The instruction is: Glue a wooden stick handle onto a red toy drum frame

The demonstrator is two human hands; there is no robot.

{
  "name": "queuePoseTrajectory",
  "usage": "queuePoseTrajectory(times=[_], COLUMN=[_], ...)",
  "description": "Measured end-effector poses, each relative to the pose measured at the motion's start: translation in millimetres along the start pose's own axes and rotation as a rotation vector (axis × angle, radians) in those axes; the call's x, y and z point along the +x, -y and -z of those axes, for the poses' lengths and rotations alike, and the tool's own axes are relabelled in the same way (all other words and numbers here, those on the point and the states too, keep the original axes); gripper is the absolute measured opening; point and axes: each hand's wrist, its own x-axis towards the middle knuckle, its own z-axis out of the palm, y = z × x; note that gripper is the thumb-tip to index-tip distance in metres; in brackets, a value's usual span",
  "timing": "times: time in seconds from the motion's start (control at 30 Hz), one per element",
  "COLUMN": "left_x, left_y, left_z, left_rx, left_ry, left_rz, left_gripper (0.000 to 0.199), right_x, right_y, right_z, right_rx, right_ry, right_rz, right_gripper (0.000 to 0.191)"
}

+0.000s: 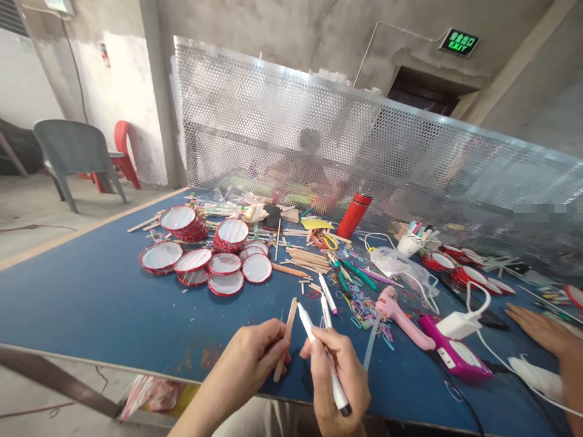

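Note:
My left hand [259, 358] pinches a wooden craft stick [290, 328] upright between thumb and fingers, above the table's near edge. In my right hand [339, 376] is a white marker [306, 320] with a dark end, its tip at the upper end of the stick. Whether tip and wood touch I cannot tell. Just beyond my right hand lie another white marker [328, 294] with a pink end and a further white pen [325, 311]. Several craft sticks [307, 260] are piled farther back, near green-handled pliers [359, 273] and scattered rubber bands [364, 309].
Stacks of red-rimmed discs [225, 264] stand left of centre. A pink glue gun [401, 318] and a magenta power strip [458, 352] with cables lie to the right, near another person's hand [542, 328]. A red bottle [354, 215] stands before the perforated metal screen [273, 121].

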Motion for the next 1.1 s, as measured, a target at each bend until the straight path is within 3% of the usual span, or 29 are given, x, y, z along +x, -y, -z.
queuePoseTrajectory(times=[0.37,0.57,0.77,0.97,1.1], left_x=[0.4,0.1,0.3,-0.5,0.2], left_y=[0.6,2.1,3.1,3.4,3.7], left_z=[-0.1,-1.2,-0.8,-1.8,-1.8], left_rx=[0.004,-0.003,0.006,-0.003,-0.007], left_ry=[-0.003,0.010,-0.001,0.002,0.006], left_rz=[-0.006,0.002,-0.013,-0.016,-0.014], left_gripper=[0.028,0.028,0.029,0.028,0.028], right_x=[0.2,0.1,0.4,0.7,-0.6], right_y=[1.2,2.7,3.6,4.0,2.6], right_z=[-1.1,0.2,0.1,-0.1,0.2], right_rx=[0.028,0.033,0.061,0.057,0.062], right_ry=[0.022,-0.044,0.000,-0.047,-0.004], right_rz=[0.003,-0.055,-0.043,-0.052,-0.028], right_gripper=[0.015,0.016,0.016,0.016,0.017])
